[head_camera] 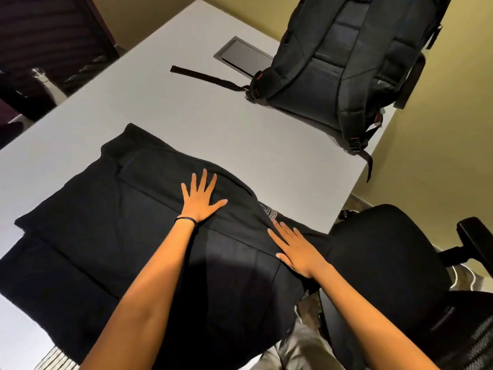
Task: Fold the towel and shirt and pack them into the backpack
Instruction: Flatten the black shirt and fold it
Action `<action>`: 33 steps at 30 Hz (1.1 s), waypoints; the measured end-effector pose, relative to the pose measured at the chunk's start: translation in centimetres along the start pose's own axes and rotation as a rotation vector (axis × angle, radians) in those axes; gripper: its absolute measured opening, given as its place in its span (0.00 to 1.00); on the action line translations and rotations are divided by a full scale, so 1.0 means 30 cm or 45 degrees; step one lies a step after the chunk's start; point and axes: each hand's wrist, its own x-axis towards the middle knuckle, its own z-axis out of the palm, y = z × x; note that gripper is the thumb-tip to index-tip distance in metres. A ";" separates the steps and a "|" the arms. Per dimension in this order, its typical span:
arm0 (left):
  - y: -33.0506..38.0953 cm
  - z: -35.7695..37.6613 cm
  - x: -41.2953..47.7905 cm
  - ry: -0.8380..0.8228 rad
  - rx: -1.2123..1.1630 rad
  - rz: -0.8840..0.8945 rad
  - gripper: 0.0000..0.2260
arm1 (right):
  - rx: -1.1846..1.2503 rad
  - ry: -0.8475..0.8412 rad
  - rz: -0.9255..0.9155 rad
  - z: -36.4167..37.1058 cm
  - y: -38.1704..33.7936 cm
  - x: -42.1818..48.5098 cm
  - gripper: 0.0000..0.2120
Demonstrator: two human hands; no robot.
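Black shirt [106,222] spread flat on the near half of a grey table [186,116], its near edge hanging over the table's front. Straight creases and overlapping layers show across the cloth. At the left, whether the lower dark layer is part of the shirt or a separate cloth cannot be told. A pale printed emblem [268,211] shows near the shirt's right side.

Both hands lie palm down on the shirt, fingers straight and spread, gripping nothing. The left hand [200,198] presses near the middle of the cloth, with a dark wristband [186,219] at its wrist. The right hand [296,249] lies nearer the right edge, its fingertips just beside the emblem. The two hands are apart.

The backpack [346,62], dark with red accents, stands upright at the far right corner of the table, well apart from the shirt, back panel facing the camera. One strap [208,77] trails leftward along the tabletop. A dark rectangular hatch [240,56] is set into the table just left of the backpack.

A black office chair [386,263] stands at the table's right side. A striped cloth [53,359] shows at the lower left edge.
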 end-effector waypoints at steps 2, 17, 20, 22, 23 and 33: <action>0.009 -0.016 0.012 -0.054 0.022 -0.012 0.39 | -0.033 -0.055 0.008 -0.007 0.005 -0.011 0.29; 0.141 0.093 -0.041 0.097 0.262 0.161 0.29 | -0.173 -0.022 -0.010 -0.093 -0.083 0.197 0.31; 0.123 0.091 -0.012 0.071 0.265 0.151 0.31 | -0.161 -0.053 0.068 -0.062 -0.068 0.171 0.32; 0.120 0.085 0.002 0.047 0.293 0.152 0.32 | -0.143 -0.061 0.098 -0.054 -0.063 0.160 0.33; 0.119 0.083 0.005 0.031 0.294 0.154 0.32 | -0.147 -0.055 0.104 -0.056 -0.060 0.159 0.33; 0.008 0.014 -0.206 0.226 0.045 0.150 0.28 | -0.117 -0.082 -0.033 -0.100 -0.055 0.168 0.34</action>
